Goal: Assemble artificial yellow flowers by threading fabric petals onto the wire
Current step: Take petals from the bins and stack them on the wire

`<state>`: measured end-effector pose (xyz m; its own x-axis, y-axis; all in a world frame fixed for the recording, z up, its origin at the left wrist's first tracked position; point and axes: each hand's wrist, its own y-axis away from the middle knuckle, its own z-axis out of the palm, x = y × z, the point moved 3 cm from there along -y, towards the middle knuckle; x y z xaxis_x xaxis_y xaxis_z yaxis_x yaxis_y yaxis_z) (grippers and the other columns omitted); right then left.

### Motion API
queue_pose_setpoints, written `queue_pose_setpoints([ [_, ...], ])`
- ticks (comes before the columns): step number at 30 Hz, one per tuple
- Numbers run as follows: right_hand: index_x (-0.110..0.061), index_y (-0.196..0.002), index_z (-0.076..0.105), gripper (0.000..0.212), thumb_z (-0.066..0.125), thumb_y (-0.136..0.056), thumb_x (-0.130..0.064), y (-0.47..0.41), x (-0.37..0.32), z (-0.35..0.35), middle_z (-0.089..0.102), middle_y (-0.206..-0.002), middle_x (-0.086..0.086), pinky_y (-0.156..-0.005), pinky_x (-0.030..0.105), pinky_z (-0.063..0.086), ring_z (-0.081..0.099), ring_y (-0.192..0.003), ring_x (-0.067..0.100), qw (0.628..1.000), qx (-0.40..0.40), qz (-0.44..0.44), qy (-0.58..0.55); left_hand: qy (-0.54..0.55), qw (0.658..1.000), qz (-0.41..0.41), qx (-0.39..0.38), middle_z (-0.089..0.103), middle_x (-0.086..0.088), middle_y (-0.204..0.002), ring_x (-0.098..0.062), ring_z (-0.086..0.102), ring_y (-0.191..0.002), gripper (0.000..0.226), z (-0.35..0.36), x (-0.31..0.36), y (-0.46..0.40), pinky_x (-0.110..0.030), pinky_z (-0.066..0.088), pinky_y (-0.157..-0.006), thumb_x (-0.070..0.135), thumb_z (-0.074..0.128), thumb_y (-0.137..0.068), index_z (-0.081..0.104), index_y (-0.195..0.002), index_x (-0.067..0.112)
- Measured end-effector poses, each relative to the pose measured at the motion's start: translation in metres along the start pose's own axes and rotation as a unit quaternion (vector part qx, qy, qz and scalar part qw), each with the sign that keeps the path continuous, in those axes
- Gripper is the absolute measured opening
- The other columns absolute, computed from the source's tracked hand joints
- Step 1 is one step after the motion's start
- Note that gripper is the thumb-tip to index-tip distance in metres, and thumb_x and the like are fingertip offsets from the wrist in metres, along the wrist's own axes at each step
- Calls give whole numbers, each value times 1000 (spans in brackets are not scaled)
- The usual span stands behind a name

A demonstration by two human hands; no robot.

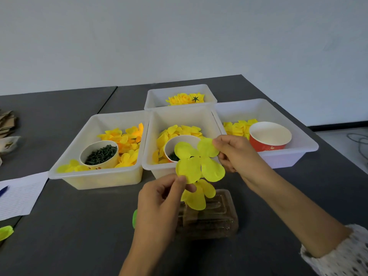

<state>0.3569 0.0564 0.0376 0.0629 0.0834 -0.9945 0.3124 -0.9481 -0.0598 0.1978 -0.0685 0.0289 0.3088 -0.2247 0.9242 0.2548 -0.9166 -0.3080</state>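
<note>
My left hand [159, 198] pinches the lower lobe of a flat yellow four-lobed fabric petal piece [200, 161] between thumb and fingertips, and my right hand [232, 150] pinches its upper right lobe. The piece hangs between the two, held up above the near middle of the dark grey counter [79, 226], its broad face turned towards me and its long axis running from lower left to upper right. The cloth looks thin and matte, each lobe rounded, with a small dark spot at the centre. A second yellow petal piece [197, 196] droops just below it, under my left fingers; I cannot make out any wire. Beneath lies a clear ribbed plastic box [215, 216]. Beyond my hands stand four translucent white plastic bins: the left bin [95, 176] with loose petals and a paper cup of small dark green pieces [99, 154], the middle bin [151, 148], the right bin [298, 148] with a red paper cup [268, 138], and the far bin [179, 90].
</note>
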Motion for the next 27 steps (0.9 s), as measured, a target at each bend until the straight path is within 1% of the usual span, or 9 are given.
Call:
queue_pose_setpoints([
  [3, -17, -62, 51, 38, 50, -100, -17, -2, 12, 4, 36, -48, -7, -39, 18, 21, 27, -38, 6, 999, -9, 39, 26, 7, 999, -32, -5, 41, 11, -44, -4, 30, -44, 37, 2, -7, 2, -17, 25, -46, 23, 57, -98, 72, -66, 20],
  [8, -25, -53, 58, 46, 52, -98, -21, -1, 33, 7, 38, -48, -8, -37, 17, 25, 29, -37, 4, 996, -22, 62, 67, -4, 998, -58, -8, 44, 12, -41, -2, 33, -42, 39, 2, -17, 7, -13, 27, -46, 17, 56, -96, 72, -61, 20],
  [12, -15, -56, 51, 41, 54, -96, -22, 3, 44, 8, 38, -48, -9, -48, 20, 28, 34, -43, 2, 978, -7, 3, 211, -53, 993, -100, -17, 55, 5, -46, -1, 43, -44, 42, 1, -26, 13, -14, 32, -46, 12, 59, -93, 70, -54, 20],
  [15, -25, -51, 49, 44, 56, -94, -24, 12, 53, 12, 47, -49, -13, -54, 26, 34, 43, -50, 1, 961, 3, -19, 277, -95, 986, -138, -12, 61, 7, -51, 0, 51, -47, 43, 1, -31, 19, -12, 38, -49, 13, 61, -91, 69, -50, 25],
  [18, -24, -53, 44, 43, 56, -94, -27, 20, 63, 18, 46, -52, -8, -57, 34, 39, 44, -54, 6, 949, 42, -23, 310, -165, 972, -165, -19, 67, 16, -69, -2, 61, -65, 39, 3, -32, 20, -31, 53, -66, 35, 58, -89, 67, -51, 35],
  [20, -24, -55, 45, 41, 55, -94, -30, 22, 67, 21, 47, -53, -7, -55, 34, 39, 46, -56, 7, 942, 66, -26, 328, -196, 964, -179, -21, 68, 20, -87, -2, 63, -79, 34, 5, -30, 20, -37, 54, -75, 37, 56, -86, 66, -53, 39],
  [21, -25, -55, 46, 41, 55, -94, -31, 23, 68, 23, 49, -54, -8, -54, 32, 38, 47, -57, 6, 939, 73, -27, 334, -211, 960, -181, -22, 67, 22, -87, -2, 62, -79, 33, 5, -28, 20, -35, 53, -73, 35, 56, -85, 66, -54, 41],
  [25, -33, -58, 53, 37, 58, -94, -27, 25, 70, 24, 57, -60, -20, -55, 22, 37, 52, -61, 0, 955, 52, -28, 290, -253, 952, -168, -36, 59, 20, -57, 2, 58, -62, 31, 3, -24, 20, -23, 39, -49, 31, 57, -86, 66, -59, 44],
  [27, -24, -74, 69, 25, 57, -95, -17, 28, 75, 18, 67, -73, -13, -65, 29, 47, 60, -73, 2, 979, 49, -2, 199, -257, 953, -157, -40, 59, 23, -60, 3, 58, -64, 28, 1, -21, 22, -25, 40, -49, 30, 55, -84, 65, -61, 43],
])
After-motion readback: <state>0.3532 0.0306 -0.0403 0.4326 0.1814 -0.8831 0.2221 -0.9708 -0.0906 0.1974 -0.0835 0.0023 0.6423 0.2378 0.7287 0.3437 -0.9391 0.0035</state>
